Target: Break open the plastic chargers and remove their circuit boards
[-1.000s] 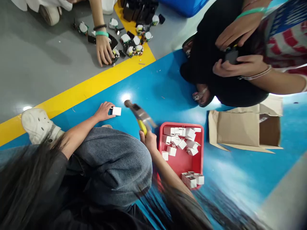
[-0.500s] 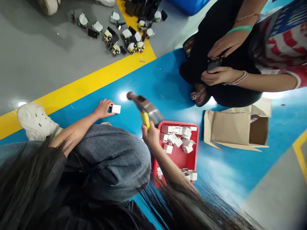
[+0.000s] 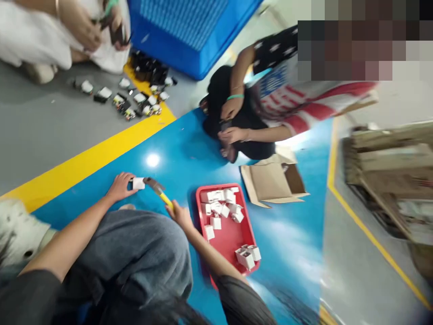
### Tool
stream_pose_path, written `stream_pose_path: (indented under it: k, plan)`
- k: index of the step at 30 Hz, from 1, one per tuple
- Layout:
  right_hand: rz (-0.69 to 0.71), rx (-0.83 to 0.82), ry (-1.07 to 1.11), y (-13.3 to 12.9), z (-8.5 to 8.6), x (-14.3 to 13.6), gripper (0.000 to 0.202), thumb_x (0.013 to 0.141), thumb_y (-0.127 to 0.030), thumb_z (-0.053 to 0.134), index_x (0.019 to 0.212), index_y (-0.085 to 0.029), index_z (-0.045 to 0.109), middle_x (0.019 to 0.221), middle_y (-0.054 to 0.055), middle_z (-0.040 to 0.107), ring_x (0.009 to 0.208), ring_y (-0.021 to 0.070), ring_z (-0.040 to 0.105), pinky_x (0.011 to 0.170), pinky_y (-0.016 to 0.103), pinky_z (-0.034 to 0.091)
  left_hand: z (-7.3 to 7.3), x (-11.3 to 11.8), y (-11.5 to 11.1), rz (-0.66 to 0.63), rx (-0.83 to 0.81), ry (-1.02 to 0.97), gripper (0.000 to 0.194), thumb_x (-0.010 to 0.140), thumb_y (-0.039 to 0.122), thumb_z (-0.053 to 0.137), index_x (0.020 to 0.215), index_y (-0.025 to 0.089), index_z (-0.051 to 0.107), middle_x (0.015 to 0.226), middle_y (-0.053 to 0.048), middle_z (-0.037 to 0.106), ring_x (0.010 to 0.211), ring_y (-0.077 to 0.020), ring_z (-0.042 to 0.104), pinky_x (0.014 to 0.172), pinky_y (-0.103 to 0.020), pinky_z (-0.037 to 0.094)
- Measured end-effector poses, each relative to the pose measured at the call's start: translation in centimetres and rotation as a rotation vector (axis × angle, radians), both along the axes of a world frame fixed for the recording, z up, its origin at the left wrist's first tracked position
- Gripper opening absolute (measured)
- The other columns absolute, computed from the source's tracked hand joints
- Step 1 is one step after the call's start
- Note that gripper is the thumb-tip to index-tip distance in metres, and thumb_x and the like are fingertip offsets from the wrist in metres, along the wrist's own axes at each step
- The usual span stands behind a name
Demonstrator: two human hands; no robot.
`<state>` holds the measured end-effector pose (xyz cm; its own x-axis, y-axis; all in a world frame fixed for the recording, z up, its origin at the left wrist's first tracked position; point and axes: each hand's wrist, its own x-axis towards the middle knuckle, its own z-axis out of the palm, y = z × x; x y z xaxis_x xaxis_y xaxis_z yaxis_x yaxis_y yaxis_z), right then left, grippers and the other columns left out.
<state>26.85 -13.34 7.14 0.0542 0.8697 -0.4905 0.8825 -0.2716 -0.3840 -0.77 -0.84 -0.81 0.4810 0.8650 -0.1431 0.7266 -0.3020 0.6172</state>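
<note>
My left hand (image 3: pixel 122 186) grips a small white block (image 3: pixel 138 183) on the blue floor, fingers around its left side. My right hand (image 3: pixel 181 215) is closed on the yellow handle of a hammer (image 3: pixel 164 198). The hammer's metal head is at the block's right side, apparently touching it, though blur hides the exact contact. To the right of my right hand, a red tray (image 3: pixel 226 239) holds several similar white blocks (image 3: pixel 215 222), most at its far end and some in the near right corner.
An open cardboard box (image 3: pixel 267 182) lies right of the tray. A person (image 3: pixel 270 99) sits beyond it, handling a dark object. Another person's hands (image 3: pixel 84 31) work at the top left. Several small parts (image 3: pixel 104 92) lie near a blue crate (image 3: pixel 203 58).
The hammer has come down and left from above the tray's edge to the white block. The view has shifted, showing more of the other people and the blue crate.
</note>
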Motion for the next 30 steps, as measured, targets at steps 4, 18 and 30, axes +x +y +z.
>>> stream_pose_path:
  k: [4,18,30]
  plan:
    - [-0.104,0.063,0.149,-1.0,-0.9,-1.1,0.029,0.093,-0.052,0.042,0.082,-0.025,0.049,0.063,0.0,0.058,0.057,0.0182,0.055,0.056,0.023,0.02,-1.3,-0.2,0.3,0.02,0.032,-0.009,0.048,0.082,0.051,0.06,0.12,0.023,0.056,0.127,-0.011,0.061,0.118,-0.0346,0.052,0.094,-0.048,0.043]
    - [-0.203,-0.038,0.186,-4.7,-1.6,-1.8,0.015,0.087,-0.036,0.044,0.089,-0.025,0.053,0.072,0.004,0.063,0.066,0.0216,0.06,0.056,0.027,0.023,-2.4,-1.2,0.5,0.036,0.052,-0.029,0.068,0.082,0.049,0.063,0.141,0.02,0.046,0.141,-0.014,0.053,0.131,-0.0333,0.048,0.113,-0.052,0.035]
    - [-0.213,-0.017,0.103,-7.1,-2.4,-1.1,0.017,0.087,-0.033,0.038,0.093,-0.029,0.054,0.084,0.006,0.069,0.081,0.0294,0.068,0.061,0.032,0.031,-4.4,-1.5,1.0,0.051,0.088,-0.068,0.067,0.082,0.054,0.058,0.139,0.021,0.048,0.137,-0.013,0.057,0.128,-0.0338,0.05,0.11,-0.053,0.039]
